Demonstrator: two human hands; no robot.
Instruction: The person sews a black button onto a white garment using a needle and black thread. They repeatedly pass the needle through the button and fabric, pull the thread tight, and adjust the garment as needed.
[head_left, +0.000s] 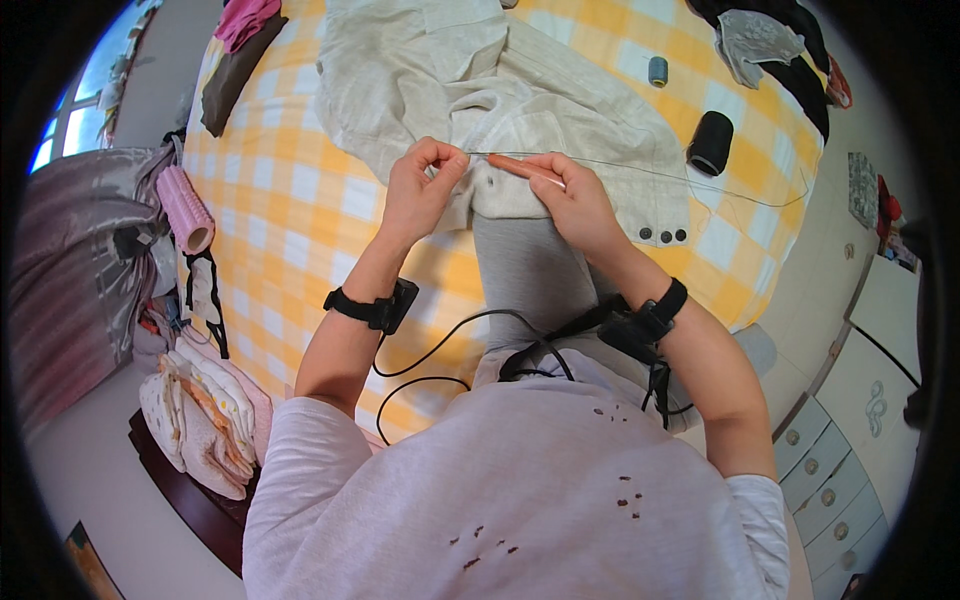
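My left hand (427, 184) pinches a thin dark strand between thumb and forefinger; whether a needle is there, I cannot tell. In my right hand (574, 191) is a slim orange-brown tool (517, 165), its narrow end pointing at my left fingertips. A dark thread (660, 174) runs from near the fingertips across to the right and loops back over the bedspread. Beneath both hands lies a light beige linen garment (555, 97), partly over my grey-clad leg. Three dark buttons (665, 237) line its lower right edge. A small dark spot (491, 181) shows below the tool.
A black thread cone (710, 142) and a small grey-blue thread spool (658, 71) lie right of the garment on the yellow checked bedspread (300, 225). Black cables (450, 330) loop by my lap. A pink foam roller (184, 210) and folded textiles (202, 420) are at the left.
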